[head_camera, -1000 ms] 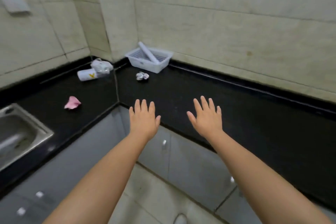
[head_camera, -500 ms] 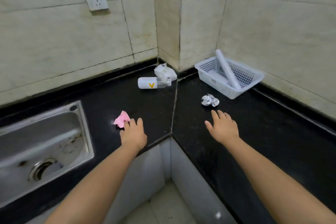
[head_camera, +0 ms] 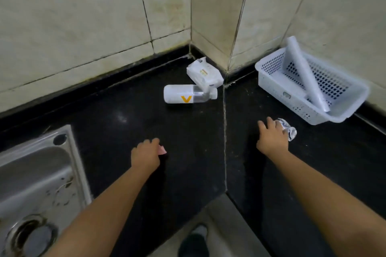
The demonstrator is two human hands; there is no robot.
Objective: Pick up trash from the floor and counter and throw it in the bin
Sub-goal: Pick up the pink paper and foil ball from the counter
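On the black counter (head_camera: pixel 117 135), my left hand (head_camera: pixel 146 153) curls over a pink paper scrap (head_camera: pixel 161 150); only a corner of the scrap shows past the fingers. My right hand (head_camera: pixel 272 139) lies over a crumpled silver wrapper (head_camera: pixel 289 129), fingers on it, and most of the wrapper still shows to the right. Farther back lie a white bottle with an orange V (head_camera: pixel 186 94) on its side and a white packet (head_camera: pixel 204 74) in the corner. No bin is in view.
A white plastic basket (head_camera: pixel 271 81) with a white roll (head_camera: pixel 302 71) in it stands at the back right against the tiled wall. A steel sink (head_camera: pixel 33 183) is set in the counter at the left. My shoe (head_camera: pixel 194 240) shows on the floor below.
The view has come closer and tilted down. My left hand moved forward and closed over the pink scrap. My right hand reached forward onto the silver wrapper.
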